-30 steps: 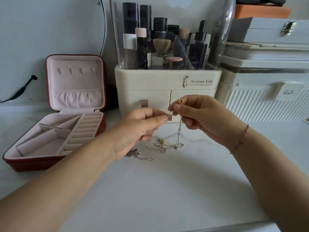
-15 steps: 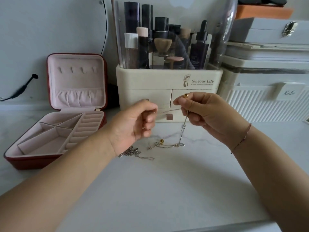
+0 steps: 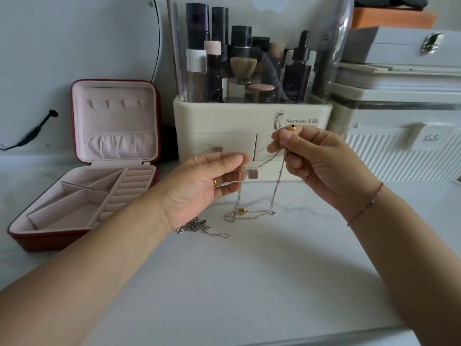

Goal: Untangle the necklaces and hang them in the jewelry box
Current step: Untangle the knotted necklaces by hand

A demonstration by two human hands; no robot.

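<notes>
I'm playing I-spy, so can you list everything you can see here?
Jewelry box: one, red outside, pink inside, open, table's left.
Tangled necklaces: count unclear, silver with gold pendant, hanging from both hands to the table.
Chain heap: one, silver, on the table by the left hand.
Organizer: one, cream, behind the hands.
Bottles: several, mostly dark, in organizer's clear top.
Storage boxes: stacked, white, far right.
Table: one, white.
Left hand: fingers pinch a chain; gold ring.
Right hand: fingers pinch a chain; red wrist string.
</notes>
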